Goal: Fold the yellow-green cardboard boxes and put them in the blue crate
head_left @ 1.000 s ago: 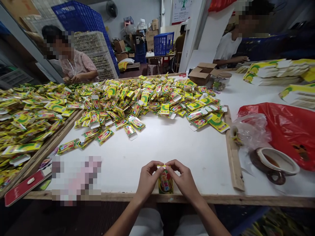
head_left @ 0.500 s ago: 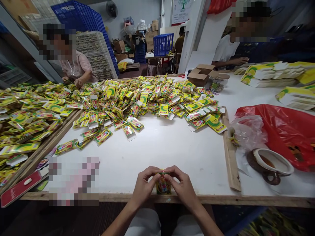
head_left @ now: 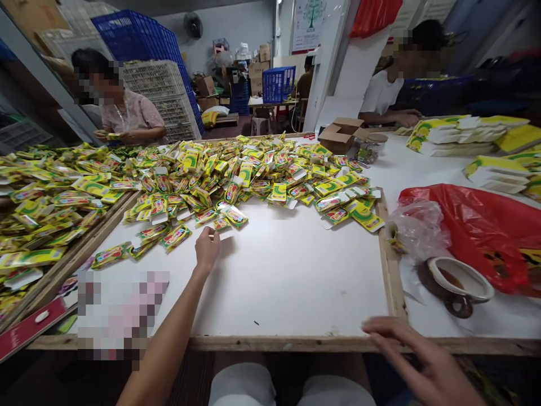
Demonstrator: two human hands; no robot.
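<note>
The left hand (head_left: 207,248) is touching a small flat yellow and green cardboard box (head_left: 224,223) in the middle of the white wooden-edged table (head_left: 296,282). Its fingers are curled, and I cannot tell if they are gripping. The right hand (head_left: 422,361) is hovering by the near right corner, spread open and empty.

Single head view, looking forward and down, close over white table (head_left: 296,282)

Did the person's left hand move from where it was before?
Yes. The left hand went from the wooden front edge of the white table forward and left to the heap of flat yellow cardboard boxes.
</note>
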